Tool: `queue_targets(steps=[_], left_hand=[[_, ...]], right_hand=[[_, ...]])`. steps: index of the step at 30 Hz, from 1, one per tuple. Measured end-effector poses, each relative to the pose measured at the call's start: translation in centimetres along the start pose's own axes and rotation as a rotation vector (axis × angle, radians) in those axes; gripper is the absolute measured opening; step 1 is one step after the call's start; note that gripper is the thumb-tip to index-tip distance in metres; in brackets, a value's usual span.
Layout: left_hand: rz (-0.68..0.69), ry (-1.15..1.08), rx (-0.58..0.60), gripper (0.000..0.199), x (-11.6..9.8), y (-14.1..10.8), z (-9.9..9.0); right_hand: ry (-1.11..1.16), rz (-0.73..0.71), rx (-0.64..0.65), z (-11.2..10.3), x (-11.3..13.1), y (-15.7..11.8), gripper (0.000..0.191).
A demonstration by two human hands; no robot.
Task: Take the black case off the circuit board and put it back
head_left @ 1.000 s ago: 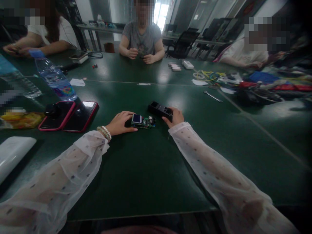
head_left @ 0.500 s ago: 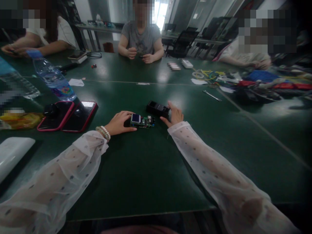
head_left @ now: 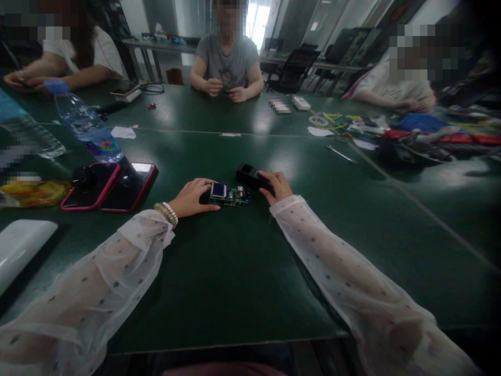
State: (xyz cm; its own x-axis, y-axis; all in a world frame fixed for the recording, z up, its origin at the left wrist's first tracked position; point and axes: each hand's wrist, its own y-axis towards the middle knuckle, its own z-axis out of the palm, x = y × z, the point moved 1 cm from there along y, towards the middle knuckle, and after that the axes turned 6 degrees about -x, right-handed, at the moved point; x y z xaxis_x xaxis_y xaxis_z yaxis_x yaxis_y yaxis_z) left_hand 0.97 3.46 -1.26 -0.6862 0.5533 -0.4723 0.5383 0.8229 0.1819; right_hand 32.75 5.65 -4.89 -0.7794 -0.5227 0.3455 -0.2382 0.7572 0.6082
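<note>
My left hand (head_left: 191, 198) is closed on the left end of a green circuit board (head_left: 234, 195), thumb along the near side and fingers along the far side. The board carries a small dark screen framed in white and several small parts at its right end. Just beyond it lies a black plastic casing (head_left: 247, 173) with a window-like opening at its left end. My right hand (head_left: 278, 188) is on that casing's right end, fingers over the top and thumb on the near side, which hides part of it.
Two phones in red cases (head_left: 131, 187), a plastic water bottle (head_left: 86, 122) and a white rounded object (head_left: 23, 250) stand on the left. A wrench (head_left: 341, 154) lies to the right, before a heap of cables (head_left: 336, 121). Several people sit around the green table (head_left: 219, 292).
My right fingers have come down and leftward from the casing's right end onto its top. My left hand and the circuit board have stayed put.
</note>
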Motion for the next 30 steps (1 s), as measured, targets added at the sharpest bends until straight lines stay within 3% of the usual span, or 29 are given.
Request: queue_targets(steps=[6,14,21,26,30], left_hand=[[0.010,0.012,-0.004,0.066,0.0,0.0,0.0],[0.038,0.019,-0.060,0.063,0.7,0.1,0.6],[0.037,-0.009,-0.108,0.065,0.9,0.0,0.8],[-0.014,-0.019,-0.104,0.088,0.4,0.0,0.6],[0.002,-0.010,-0.088,0.080,0.1,0.0,0.3]], right_hand=[[0.102,-0.059,-0.209,-1.5,2.8,0.2,0.053],[0.258,-0.221,-0.106,-1.9,8.9,-0.9,0.051],[0.250,-0.211,-0.022,-0.5,7.9,-1.1,0.050],[0.156,-0.165,0.196,0.5,7.0,-1.6,0.061],[0.111,-0.168,0.245,0.7,7.0,-1.8,0.066]])
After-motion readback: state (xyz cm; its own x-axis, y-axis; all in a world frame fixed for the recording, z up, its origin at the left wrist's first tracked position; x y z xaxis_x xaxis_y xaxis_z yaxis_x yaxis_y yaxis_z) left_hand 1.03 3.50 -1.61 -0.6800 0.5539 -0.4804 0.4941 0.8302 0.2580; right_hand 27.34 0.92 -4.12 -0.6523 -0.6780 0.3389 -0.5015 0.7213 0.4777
